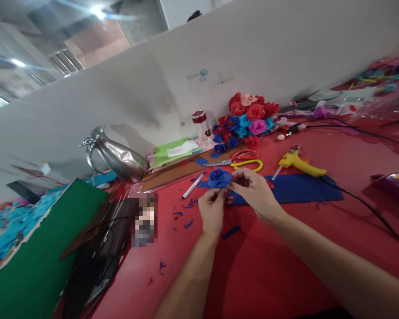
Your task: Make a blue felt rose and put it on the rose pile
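A blue paper flower (219, 178) with a bit of red at its centre is held up over the red table. Beneath it, my left hand (213, 212) pinches its base between thumb and fingers. My right hand (255, 194) has thumb and forefinger closed on the flower's right edge. Behind my hands lies a flat dark blue sheet (299, 189). On that sheet's far edge rests a yellow glue gun (297, 164). Scissors (249, 163) with red and yellow handles lie just beyond the flower, and a white marker (193, 186) lies to its left.
Finished flowers (249, 117) are heaped against the wall, beside a red-lidded jar (201, 126). A metal jug (118, 155) stands at the left, near a green board (43, 261). Blue scraps (188, 224) litter the red table (259, 274). The glue gun's black cord (369, 208) runs right.
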`<state>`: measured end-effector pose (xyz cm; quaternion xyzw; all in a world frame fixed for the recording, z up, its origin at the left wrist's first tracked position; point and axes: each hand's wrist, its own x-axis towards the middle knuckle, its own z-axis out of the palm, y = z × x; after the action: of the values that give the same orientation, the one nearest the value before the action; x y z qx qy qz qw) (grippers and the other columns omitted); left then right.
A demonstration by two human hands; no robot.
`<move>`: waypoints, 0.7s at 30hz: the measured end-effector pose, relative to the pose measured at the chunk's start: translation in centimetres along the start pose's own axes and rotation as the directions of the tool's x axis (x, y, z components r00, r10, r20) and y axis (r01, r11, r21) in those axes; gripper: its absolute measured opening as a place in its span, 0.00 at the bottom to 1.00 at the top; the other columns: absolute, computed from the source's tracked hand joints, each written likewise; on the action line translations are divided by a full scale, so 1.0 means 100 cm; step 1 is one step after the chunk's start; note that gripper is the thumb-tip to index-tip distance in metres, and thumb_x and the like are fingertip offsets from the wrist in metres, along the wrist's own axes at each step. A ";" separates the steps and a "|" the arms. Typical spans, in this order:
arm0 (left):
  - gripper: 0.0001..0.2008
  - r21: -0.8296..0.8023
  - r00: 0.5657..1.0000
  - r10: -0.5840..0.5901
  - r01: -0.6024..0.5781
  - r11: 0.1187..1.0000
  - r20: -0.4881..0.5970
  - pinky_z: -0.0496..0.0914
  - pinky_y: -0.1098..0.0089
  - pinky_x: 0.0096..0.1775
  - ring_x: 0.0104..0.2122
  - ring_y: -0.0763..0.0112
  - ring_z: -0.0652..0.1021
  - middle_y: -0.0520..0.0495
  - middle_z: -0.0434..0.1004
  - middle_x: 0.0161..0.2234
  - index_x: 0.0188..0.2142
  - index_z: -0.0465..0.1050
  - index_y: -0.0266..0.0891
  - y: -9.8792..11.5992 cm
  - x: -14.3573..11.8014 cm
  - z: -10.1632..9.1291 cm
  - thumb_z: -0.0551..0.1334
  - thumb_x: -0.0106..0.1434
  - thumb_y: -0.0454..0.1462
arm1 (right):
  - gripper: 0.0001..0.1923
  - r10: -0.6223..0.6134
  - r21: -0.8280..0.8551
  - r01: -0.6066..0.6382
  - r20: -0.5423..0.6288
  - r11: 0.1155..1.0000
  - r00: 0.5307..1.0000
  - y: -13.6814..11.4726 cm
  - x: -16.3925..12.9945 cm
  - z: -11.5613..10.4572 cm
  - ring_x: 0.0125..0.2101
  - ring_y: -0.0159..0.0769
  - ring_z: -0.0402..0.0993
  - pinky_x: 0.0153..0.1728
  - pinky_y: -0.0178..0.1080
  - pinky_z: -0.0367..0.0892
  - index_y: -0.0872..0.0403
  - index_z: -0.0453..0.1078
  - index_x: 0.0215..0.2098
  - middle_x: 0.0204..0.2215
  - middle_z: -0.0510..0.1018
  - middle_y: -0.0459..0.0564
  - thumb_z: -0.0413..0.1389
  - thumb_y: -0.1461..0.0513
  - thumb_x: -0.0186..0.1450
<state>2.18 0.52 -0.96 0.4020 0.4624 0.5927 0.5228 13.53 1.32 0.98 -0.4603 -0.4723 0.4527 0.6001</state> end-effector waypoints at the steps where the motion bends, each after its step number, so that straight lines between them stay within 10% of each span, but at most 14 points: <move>1: 0.09 -0.005 1.000 -0.007 0.007 1.000 -0.002 0.70 0.75 0.25 0.18 0.77 0.73 0.51 0.75 0.20 0.23 0.75 0.35 0.000 0.000 0.000 0.69 0.48 0.40 | 0.08 -0.027 -0.034 0.026 -0.024 0.999 0.999 0.000 -0.001 0.000 0.22 0.30 0.66 0.25 0.35 0.63 0.53 0.67 0.27 0.22 0.72 0.44 0.60 0.59 0.52; 11: 0.14 -0.061 0.999 -0.040 0.039 0.997 -0.013 0.69 0.74 0.27 0.19 0.78 0.70 0.53 0.71 0.17 0.19 0.71 0.35 0.006 -0.002 0.005 0.70 0.45 0.44 | 0.04 -0.593 -0.456 0.529 0.005 0.716 0.805 -0.014 -0.020 0.005 0.27 0.33 0.66 0.30 0.37 0.65 0.51 0.69 0.27 0.26 0.72 0.46 0.57 0.65 0.60; 21: 0.14 -0.046 0.999 -0.050 0.050 0.998 -0.001 0.72 0.70 0.29 0.21 0.75 0.73 0.52 0.74 0.20 0.22 0.73 0.35 0.000 0.000 0.003 0.70 0.46 0.44 | 0.07 -0.684 -0.561 0.596 0.070 0.575 0.726 -0.007 -0.019 0.001 0.32 0.36 0.72 0.35 0.40 0.70 0.49 0.74 0.31 0.28 0.73 0.49 0.55 0.65 0.63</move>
<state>2.45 0.52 -0.93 0.3775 0.4593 0.5903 0.5459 13.22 -0.61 1.43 -0.4421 -0.6672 0.0126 0.5994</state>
